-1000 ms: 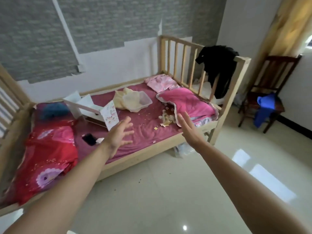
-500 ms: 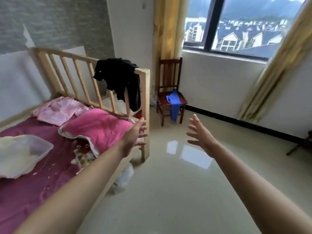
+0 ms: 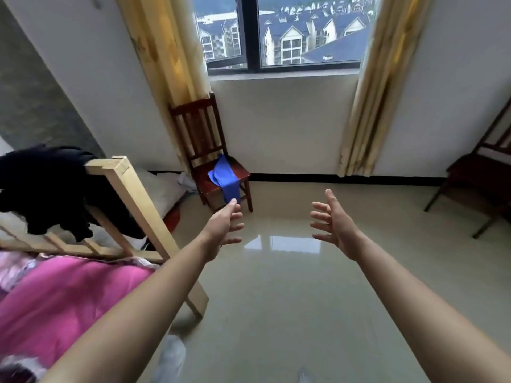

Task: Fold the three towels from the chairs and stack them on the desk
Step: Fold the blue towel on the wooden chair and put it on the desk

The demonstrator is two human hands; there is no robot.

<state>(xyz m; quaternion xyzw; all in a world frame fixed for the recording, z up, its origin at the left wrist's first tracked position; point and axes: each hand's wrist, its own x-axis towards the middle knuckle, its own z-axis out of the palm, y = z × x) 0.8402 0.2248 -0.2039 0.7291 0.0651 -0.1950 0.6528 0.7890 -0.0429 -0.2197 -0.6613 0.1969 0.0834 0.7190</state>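
Observation:
A blue towel (image 3: pixel 224 178) lies crumpled on the seat of a dark red wooden chair (image 3: pixel 203 139) under the window, one end hanging over the seat's front edge. My left hand (image 3: pixel 224 227) is stretched out in front of me with fingers spread, holding nothing; it appears just below the towel's hanging end but is nearer to me than the chair. My right hand (image 3: pixel 333 223) is also held out with fingers spread, over bare floor to the right of the chair. Part of a second dark chair (image 3: pixel 470 183) shows at the right edge.
A wooden bed frame (image 3: pixel 132 194) with a black garment (image 3: pixel 47 186) draped on its rail and a pink blanket (image 3: pixel 63 299) stands at the left. Yellow curtains (image 3: pixel 367 87) flank the window. Glossy tiled floor (image 3: pixel 290 286) stretches ahead.
The view has swung right from the bed to the window wall. The chair with the blue towel is now nearer and central. Both hands stay outstretched and hold nothing.

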